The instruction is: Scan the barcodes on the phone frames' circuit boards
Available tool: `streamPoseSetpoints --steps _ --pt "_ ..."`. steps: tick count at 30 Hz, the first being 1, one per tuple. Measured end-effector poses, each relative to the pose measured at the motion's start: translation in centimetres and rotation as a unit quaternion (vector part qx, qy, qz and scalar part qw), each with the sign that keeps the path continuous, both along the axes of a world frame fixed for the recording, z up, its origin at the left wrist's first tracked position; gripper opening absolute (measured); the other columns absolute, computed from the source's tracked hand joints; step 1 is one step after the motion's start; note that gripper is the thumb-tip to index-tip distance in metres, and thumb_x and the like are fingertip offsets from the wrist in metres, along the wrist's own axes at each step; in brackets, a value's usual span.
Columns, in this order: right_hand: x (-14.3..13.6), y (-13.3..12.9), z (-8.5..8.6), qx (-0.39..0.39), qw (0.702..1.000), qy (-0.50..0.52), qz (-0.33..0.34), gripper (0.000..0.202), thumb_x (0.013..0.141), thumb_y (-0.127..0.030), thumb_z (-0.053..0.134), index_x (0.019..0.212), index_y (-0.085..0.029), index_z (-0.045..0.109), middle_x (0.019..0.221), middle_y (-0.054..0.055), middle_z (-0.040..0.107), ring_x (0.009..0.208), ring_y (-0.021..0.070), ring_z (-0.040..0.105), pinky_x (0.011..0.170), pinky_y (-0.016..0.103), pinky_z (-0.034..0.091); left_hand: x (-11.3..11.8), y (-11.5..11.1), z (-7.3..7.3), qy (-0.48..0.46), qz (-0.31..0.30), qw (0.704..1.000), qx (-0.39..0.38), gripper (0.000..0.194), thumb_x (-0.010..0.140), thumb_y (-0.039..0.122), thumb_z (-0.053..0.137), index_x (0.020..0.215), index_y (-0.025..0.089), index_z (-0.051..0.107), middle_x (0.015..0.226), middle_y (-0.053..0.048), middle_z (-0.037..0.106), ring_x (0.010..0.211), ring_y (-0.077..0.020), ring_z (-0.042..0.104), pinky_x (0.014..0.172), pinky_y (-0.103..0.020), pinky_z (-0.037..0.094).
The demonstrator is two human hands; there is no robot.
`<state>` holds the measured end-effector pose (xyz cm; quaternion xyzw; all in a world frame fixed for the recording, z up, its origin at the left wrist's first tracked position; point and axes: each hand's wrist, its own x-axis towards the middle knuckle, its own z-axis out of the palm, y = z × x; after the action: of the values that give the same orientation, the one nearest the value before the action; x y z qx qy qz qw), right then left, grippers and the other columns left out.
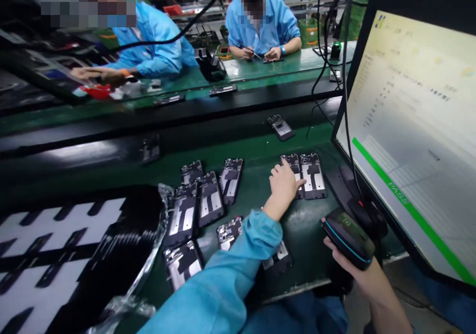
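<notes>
My left hand (283, 182) reaches across the bench and lies over an opened phone (293, 161). Its thumb is at the phone's right edge and its other fingers are bent over the left side. Directly to the right, touching or nearly so, lies another opened phone (313, 175) with its circuit board and silver battery showing. In my right hand (359, 269) is a black handheld barcode scanner (349, 237) with a blue stripe, pointing up and left; most of the fingers are hidden beneath it.
Several opened phones (210, 200) lie left of my forearm, one phone (280, 127) farther back. A plastic-edged black tray (141, 225) fills the left. A monitor (412, 125) showing PASS stands right, with hanging cables (345, 76). Two co-workers (260, 24) sit beyond the dark conveyor (238, 113).
</notes>
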<state>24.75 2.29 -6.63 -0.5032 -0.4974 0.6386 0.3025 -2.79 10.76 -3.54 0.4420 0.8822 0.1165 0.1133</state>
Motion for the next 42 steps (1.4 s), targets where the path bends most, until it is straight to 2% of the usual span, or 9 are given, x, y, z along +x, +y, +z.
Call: streamPoseSetpoints --steps 3,8,13,16,19,21,29,33,42 --pt "-0.6 -0.1 1.2 -0.031 0.997 0.026 0.067 0.052 0.067 -0.048 0.086 0.110 -0.020 0.075 0.119 0.015 0.073 0.113 0.0370 0.068 0.107 0.057 0.046 2.7 -0.6 -0.4 0.012 0.036 0.999 -0.011 0.100 0.074 0.047 0.079 0.147 0.002 0.027 0.129 -0.032 0.050 0.121 -0.0441 0.051 0.095 -0.051 0.044" --pt "-1.1 -0.6 2.2 0.003 0.991 0.094 0.095 0.042 0.074 -0.045 0.083 0.107 -0.020 0.075 0.114 0.014 0.074 0.106 0.0332 0.069 0.100 0.053 0.052 1.5 0.5 0.4 -0.143 0.104 0.983 0.047 0.115 0.054 0.040 0.092 0.142 0.005 0.028 0.132 -0.033 0.047 0.120 -0.0433 0.054 0.096 -0.048 0.043" --pt "-1.6 -2.1 3.7 -0.049 0.973 0.181 0.138 0.024 0.081 -0.038 0.079 0.083 -0.016 0.069 0.063 0.000 0.064 0.052 0.0130 0.056 0.056 0.029 0.050 -1.9 -2.8 1.2 -0.374 0.172 0.880 0.237 0.086 0.057 0.048 0.088 0.123 0.012 0.045 0.111 -0.019 0.061 0.101 -0.0289 0.064 0.086 -0.038 0.049" --pt "-3.5 -3.1 5.6 -0.144 0.933 0.249 0.218 0.029 0.079 -0.037 0.081 0.074 -0.016 0.062 0.056 -0.004 0.052 0.043 0.0073 0.043 0.046 0.024 0.038 -3.8 -6.9 1.8 -0.554 0.158 0.762 0.296 0.058 0.078 0.067 0.062 0.105 0.016 0.052 0.085 -0.007 0.061 0.070 -0.0162 0.060 0.064 -0.029 0.051" --pt "-6.4 -3.5 7.3 -0.169 0.916 0.232 0.281 0.033 0.078 -0.038 0.081 0.067 -0.015 0.059 0.055 -0.004 0.052 0.042 0.0069 0.044 0.047 0.024 0.040 -4.1 -10.5 2.4 -0.763 0.108 0.520 0.369 0.052 0.085 0.065 0.051 0.098 0.016 0.058 0.082 -0.006 0.061 0.064 -0.0119 0.057 0.060 -0.025 0.052" --pt "-8.1 -3.8 7.9 -0.162 0.921 0.206 0.290 0.034 0.079 -0.039 0.080 0.066 -0.015 0.059 0.053 -0.004 0.053 0.042 0.0074 0.046 0.048 0.024 0.041 -3.5 -11.9 2.7 -0.816 0.082 0.413 0.396 0.050 0.088 0.059 0.048 0.106 0.014 0.061 0.094 -0.009 0.065 0.073 -0.0131 0.062 0.068 -0.026 0.055" --pt "-10.0 -5.1 8.2 -0.169 0.934 0.147 0.278 0.037 0.081 -0.041 0.078 0.063 -0.015 0.058 0.051 -0.004 0.052 0.043 0.0078 0.047 0.048 0.023 0.042 -3.0 -12.8 2.4 -0.878 0.081 0.279 0.382 0.061 0.091 0.057 0.046 0.132 0.013 0.055 0.120 -0.017 0.064 0.091 -0.0204 0.067 0.075 -0.032 0.057" --pt "-10.4 -5.7 8.8 -0.166 0.942 0.125 0.263 0.038 0.080 -0.043 0.078 0.063 -0.015 0.058 0.050 -0.004 0.052 0.042 0.0078 0.045 0.046 0.023 0.040 -3.7 -13.0 1.1 -0.884 0.106 0.279 0.361 0.057 0.092 0.057 0.049 0.123 0.011 0.060 0.107 -0.016 0.064 0.075 -0.0146 0.061 0.064 -0.027 0.055" --pt "-11.5 -6.4 10.3 -0.132 0.952 0.076 0.264 0.035 0.083 -0.041 0.075 0.063 -0.017 0.058 0.049 -0.004 0.052 0.042 0.0086 0.044 0.048 0.024 0.041 -3.6 -12.9 0.6 -0.792 0.141 0.481 0.347 0.069 0.087 0.072 0.046 0.124 0.016 0.061 0.106 -0.016 0.063 0.088 -0.0225 0.061 0.068 -0.034 0.056"
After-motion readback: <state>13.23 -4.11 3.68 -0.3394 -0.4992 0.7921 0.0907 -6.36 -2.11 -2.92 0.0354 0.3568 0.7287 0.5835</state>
